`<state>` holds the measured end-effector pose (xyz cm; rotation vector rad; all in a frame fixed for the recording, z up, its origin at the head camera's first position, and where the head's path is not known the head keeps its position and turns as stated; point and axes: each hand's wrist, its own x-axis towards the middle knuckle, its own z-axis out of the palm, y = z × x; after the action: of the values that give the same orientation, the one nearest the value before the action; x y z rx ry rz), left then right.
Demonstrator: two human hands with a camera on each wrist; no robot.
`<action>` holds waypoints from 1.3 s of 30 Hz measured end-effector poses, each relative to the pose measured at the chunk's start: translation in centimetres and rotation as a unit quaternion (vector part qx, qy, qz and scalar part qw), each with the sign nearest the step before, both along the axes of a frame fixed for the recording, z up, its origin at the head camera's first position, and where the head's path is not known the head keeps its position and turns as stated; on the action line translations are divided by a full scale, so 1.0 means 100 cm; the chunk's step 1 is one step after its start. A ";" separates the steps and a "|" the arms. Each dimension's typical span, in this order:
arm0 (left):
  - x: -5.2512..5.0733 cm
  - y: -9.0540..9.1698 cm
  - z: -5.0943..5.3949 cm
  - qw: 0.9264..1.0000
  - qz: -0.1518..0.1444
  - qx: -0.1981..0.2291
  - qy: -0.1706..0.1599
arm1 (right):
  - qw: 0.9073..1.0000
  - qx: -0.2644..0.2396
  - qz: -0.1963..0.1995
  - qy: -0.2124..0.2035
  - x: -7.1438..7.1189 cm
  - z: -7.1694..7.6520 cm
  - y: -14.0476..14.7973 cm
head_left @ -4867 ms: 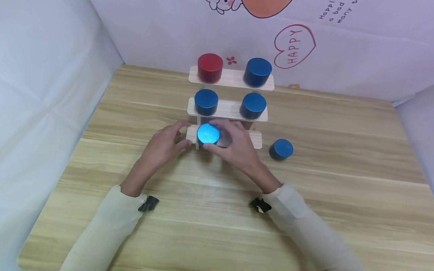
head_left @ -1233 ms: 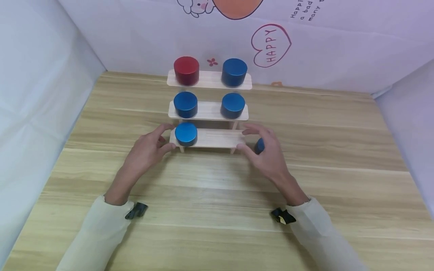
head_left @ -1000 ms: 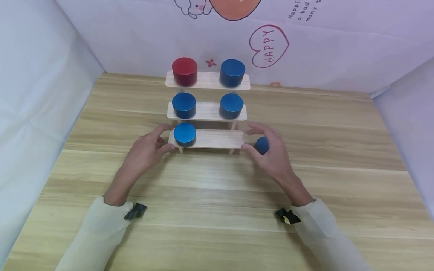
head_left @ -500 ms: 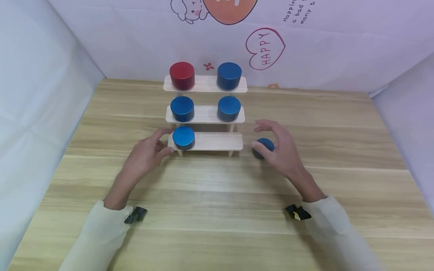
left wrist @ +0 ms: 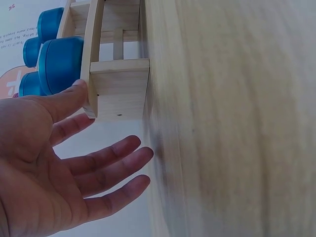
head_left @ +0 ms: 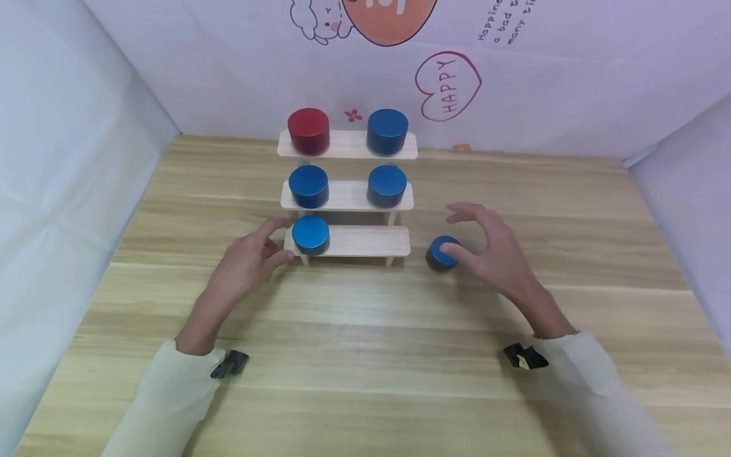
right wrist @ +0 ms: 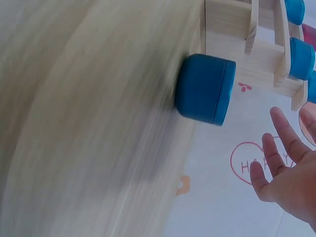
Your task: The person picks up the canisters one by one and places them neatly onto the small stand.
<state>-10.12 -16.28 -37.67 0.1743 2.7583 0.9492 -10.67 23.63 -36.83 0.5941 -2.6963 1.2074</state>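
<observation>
A three-tiered wooden display stand (head_left: 371,241) stands near the table's back. My left hand (head_left: 242,260) holds the left end of its lowest tier, thumb at the front corner and index finger at the back one; its other fingers extend loosely in the left wrist view. Beside the thumb, a blue round tin (head_left: 311,233) sits on that tier. Another blue tin (head_left: 442,252) rests on the table right of the stand. My right hand (head_left: 497,254) hovers over it with spread fingers, the thumb covering part of its lid. The right wrist view shows this tin (right wrist: 202,89) apart from the fingers.
The middle tier carries two blue tins, left (head_left: 308,186) and right (head_left: 387,186). On the top tier are a red tin (head_left: 308,131) at left and a blue tin (head_left: 387,131) at right. A printed white cloth (head_left: 542,95) hangs behind the wooden table (head_left: 354,355).
A blue tin was set on the lowest tier's left side and my right hand let it go. That hand then moved right to the loose tin. My left hand stays at the stand.
</observation>
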 end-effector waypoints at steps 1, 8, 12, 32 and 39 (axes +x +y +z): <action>0.000 0.000 -0.001 1.000 -0.001 0.000 0.001 | 1.000 0.004 0.001 -0.002 0.000 0.000 0.001; 0.002 -0.002 0.000 1.000 -0.003 0.000 0.004 | 1.000 0.015 0.006 -0.013 0.001 -0.001 0.009; 0.002 -0.001 0.000 1.000 0.000 -0.003 -0.004 | 0.999 0.036 0.022 -0.028 0.001 -0.002 0.016; 0.000 -0.001 -0.003 1.000 -0.004 0.006 0.000 | 0.983 0.138 0.071 -0.101 -0.013 -0.012 0.042; 0.000 0.001 -0.003 1.000 -0.005 0.007 0.009 | 0.974 0.167 0.079 -0.132 -0.019 -0.015 0.041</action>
<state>-10.07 -16.21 -37.93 0.1989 2.7652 0.9686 -12.61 27.75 -38.34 0.7509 -3.1654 0.9251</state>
